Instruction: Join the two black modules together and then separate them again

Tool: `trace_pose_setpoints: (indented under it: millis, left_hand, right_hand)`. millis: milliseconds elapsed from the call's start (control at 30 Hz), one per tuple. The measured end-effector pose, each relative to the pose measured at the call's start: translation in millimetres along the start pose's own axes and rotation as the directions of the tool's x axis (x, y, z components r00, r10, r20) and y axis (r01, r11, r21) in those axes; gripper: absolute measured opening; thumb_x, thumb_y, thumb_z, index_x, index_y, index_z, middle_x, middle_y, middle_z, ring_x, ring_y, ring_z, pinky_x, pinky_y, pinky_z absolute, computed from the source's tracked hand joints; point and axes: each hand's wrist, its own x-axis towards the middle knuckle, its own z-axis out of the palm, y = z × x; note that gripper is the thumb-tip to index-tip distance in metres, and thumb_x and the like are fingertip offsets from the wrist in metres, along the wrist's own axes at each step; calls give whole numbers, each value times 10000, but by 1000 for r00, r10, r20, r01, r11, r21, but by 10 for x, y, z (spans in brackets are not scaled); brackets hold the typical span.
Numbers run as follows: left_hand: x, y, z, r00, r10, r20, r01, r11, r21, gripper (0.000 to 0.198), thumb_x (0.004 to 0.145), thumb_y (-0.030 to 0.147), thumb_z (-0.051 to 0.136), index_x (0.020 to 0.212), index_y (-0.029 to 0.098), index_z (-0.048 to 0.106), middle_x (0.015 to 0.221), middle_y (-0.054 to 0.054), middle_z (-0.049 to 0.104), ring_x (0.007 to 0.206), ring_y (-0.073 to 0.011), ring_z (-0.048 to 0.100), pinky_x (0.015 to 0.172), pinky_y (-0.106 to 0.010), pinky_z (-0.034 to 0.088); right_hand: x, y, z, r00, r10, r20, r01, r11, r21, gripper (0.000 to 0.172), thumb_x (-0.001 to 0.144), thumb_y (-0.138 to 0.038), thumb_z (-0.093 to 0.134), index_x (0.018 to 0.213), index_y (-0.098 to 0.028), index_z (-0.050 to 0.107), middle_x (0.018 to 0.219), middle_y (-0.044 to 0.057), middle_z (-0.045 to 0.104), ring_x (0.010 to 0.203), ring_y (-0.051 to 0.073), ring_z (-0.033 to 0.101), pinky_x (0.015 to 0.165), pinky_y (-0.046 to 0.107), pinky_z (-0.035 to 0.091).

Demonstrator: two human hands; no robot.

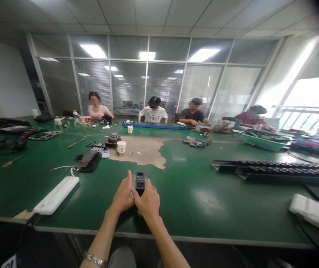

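Observation:
A small black device (140,183) with a little screen stands upright on the green table (193,193), just in front of me. My left hand (123,196) and my right hand (147,201) close around it from either side, thumbs meeting at its base, fingers wrapped on its flanks. The lower part of the device is hidden behind my hands. A metal watch band (94,259) sits on my left wrist.
A white power strip (55,195) lies near the left front edge. Black keyboards (276,169) lie at right, a white object (308,210) at far right. Paper cups (121,146), tools and cables are scattered mid-table. Several people sit along the far side.

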Motion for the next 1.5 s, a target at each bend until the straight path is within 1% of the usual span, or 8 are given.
trace_pose_setpoints:
  millis: [133,333,400,533,633,1000,1267,1500]
  left_hand:
    - [2,31,-15,1000,-16,22,16,1000,-3,920,819,202,491,1502,121,-120,1480,-190,377,1358,-291,378,1140,-515,256]
    - [3,16,-21,998,-36,47,37,999,-28,1172,714,408,707,1500,108,-108,1470,-211,385,1374,-319,358,1157,-531,213]
    - [11,-1,-22,997,-48,57,49,999,-9,1188,657,469,765,1513,109,25,1495,-222,338,1396,-341,311,1156,-535,219]
    - [30,-2,-32,993,-66,93,61,997,52,971,651,538,772,1432,129,363,1512,-210,317,1410,-353,280,1164,-522,212]
    - [34,25,-46,991,-79,105,70,994,89,867,698,579,722,1385,128,446,1517,-201,311,1413,-346,278,1168,-502,206]
    - [44,67,-59,989,-85,122,67,987,146,839,745,689,628,1344,114,507,1520,-212,299,1402,-357,294,1152,-506,227]
    - [61,22,-7,990,-81,114,62,986,156,839,749,668,630,1359,111,483,1511,-196,323,1393,-338,315,1140,-477,268]
    - [64,47,-21,985,-125,116,110,985,131,1032,671,720,663,1428,79,376,1531,-201,280,1411,-360,267,1155,-475,243]
  right_hand:
    - [19,-21,4,1000,-22,1,22,997,74,305,804,-418,577,1018,-205,616,961,90,686,979,264,625,828,339,422]
    - [156,-36,-154,991,-104,-82,121,964,238,296,847,-412,536,1054,-211,601,977,58,681,927,214,629,804,291,429]
    - [213,48,-225,983,-130,-129,160,950,266,343,856,-406,525,1131,-208,580,1029,57,674,964,207,622,837,289,428]
    - [247,402,-275,979,-90,-184,131,966,224,445,861,-415,514,1243,-186,532,1131,84,652,1044,216,604,896,311,421]
    - [202,676,-244,983,-43,-179,71,986,149,433,850,-406,525,1215,-175,551,1091,93,666,1023,232,614,878,323,431]
    - [83,766,-241,989,-47,-142,48,999,10,394,834,-423,549,1140,-179,594,1072,102,666,1129,265,565,965,368,401]
    - [57,822,-177,992,2,-123,-8,999,-44,786,785,-497,597,1381,-21,407,1349,209,517,1270,326,459,1054,404,340]
    - [48,771,-278,992,-44,-122,50,998,48,423,831,-421,556,1169,-171,604,1108,124,663,1131,274,569,980,375,385]
